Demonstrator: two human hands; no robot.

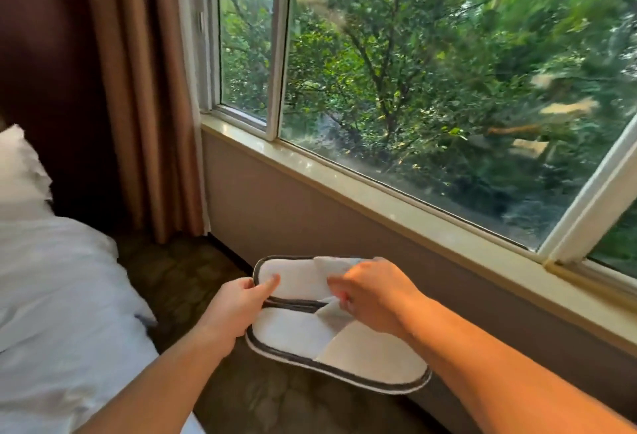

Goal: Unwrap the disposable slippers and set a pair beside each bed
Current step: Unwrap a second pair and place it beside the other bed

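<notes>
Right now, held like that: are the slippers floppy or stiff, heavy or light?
Probably light: the left hand pinches the slippers at the heels and they hang in the air. Their soles look semi-stiff, nearly flat though the toe end is unsupported. Their uppers seem soft cloth, creasing under the right hand.

Curtain (151, 88): brown, hanging left of window.
Window (277, 44): white frame, several panes.
Trees (431, 64): green, dense, outside the glass.
Sill (379, 201): pale, glossy.
Wall (293, 223): beige, beneath sill.
Carpet (179, 275): dark, patterned.
</notes>
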